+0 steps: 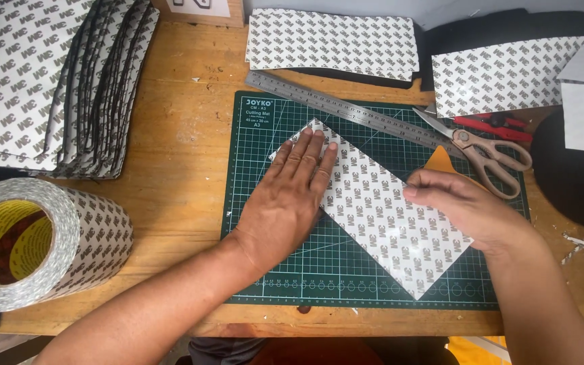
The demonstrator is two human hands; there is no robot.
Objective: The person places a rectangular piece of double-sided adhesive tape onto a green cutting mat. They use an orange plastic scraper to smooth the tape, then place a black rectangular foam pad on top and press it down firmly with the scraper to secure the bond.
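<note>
A white rectangular sheet with a repeated grey printed pattern (380,216) lies diagonally on a dark green cutting mat (265,135). My left hand (292,196) presses flat on the sheet's upper left part, fingers spread. My right hand (461,206) rests at the sheet's right edge, its fingertips pinched together on that edge near the middle. Whether it has lifted a layer cannot be told.
A steel ruler (346,108) lies across the mat's top. Scissors (488,152) and a red cutter (495,125) sit at the right. A big tape roll (35,243) stands at the left, below a stack of patterned sheets (49,81). More sheets (332,40) lie behind, on the wooden table.
</note>
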